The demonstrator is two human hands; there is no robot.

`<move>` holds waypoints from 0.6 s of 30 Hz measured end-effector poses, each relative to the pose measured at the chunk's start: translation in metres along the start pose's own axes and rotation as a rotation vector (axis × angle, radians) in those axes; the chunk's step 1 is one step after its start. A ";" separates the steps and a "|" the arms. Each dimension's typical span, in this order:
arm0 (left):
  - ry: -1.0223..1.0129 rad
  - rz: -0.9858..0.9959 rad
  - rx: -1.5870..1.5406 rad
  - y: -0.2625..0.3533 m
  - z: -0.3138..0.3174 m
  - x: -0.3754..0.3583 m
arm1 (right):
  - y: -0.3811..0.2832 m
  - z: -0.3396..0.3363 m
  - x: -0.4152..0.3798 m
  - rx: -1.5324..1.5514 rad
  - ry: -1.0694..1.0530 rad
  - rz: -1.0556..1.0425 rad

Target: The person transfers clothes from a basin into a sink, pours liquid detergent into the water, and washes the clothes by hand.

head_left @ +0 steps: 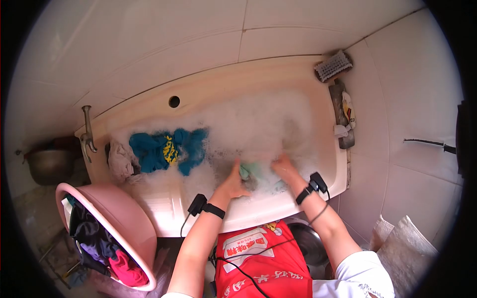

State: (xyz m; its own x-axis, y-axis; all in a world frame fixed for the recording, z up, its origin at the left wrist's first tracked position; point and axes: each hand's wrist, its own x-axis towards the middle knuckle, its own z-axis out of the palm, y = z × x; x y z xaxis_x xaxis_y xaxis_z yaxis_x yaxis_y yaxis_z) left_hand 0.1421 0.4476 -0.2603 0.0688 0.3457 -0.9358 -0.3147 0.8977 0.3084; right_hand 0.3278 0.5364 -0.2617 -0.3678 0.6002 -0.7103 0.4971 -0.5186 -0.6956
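Pink bucket (pixel 141 213), clothes inside, at 8 o'clock, tilted beside the tub (pixel 258 213), presumably for easy reach. Teal garment (pixel 146 151) at 9 o'clock in suds, probably set aside for working room. Left hand (pixel 231 186) near 6 o'clock: open, thumb parted from fingers, at the pale green cloth (pixel 245 172); contact unclear. Cloth lies between the hands, likely for two-sided access. Right hand (pixel 287 168), 5 o'clock: fingers bent into foam, blurred; grasp cannot be told.

Left grip (pixel 232 185) touches green cloth (pixel 250 171) in a foamy bathtub (pixel 243 212); right grip (pixel 287 170) nearby; teal garment (pixel 149 149) left of both.
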 end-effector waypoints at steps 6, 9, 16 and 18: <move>-0.492 0.297 -0.993 0.002 0.005 0.006 | -0.098 0.068 -0.094 0.054 -0.215 -0.529; -0.133 0.433 -0.844 0.005 0.010 -0.023 | -0.105 0.099 -0.093 -0.178 0.044 -0.682; 0.336 0.286 -0.532 0.016 0.019 -0.055 | -0.029 0.071 0.028 -0.452 0.437 -0.662; 0.315 0.286 -0.552 0.004 0.013 -0.042 | -0.024 0.050 0.025 -0.610 0.362 -0.623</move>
State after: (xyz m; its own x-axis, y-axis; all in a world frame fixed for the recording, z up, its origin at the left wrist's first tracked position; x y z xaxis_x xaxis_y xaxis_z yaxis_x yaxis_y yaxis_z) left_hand 0.1507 0.4405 -0.2176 -0.3401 0.3768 -0.8616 -0.7206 0.4842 0.4962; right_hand 0.2675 0.5335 -0.2686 -0.4906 0.8676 -0.0815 0.6564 0.3064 -0.6894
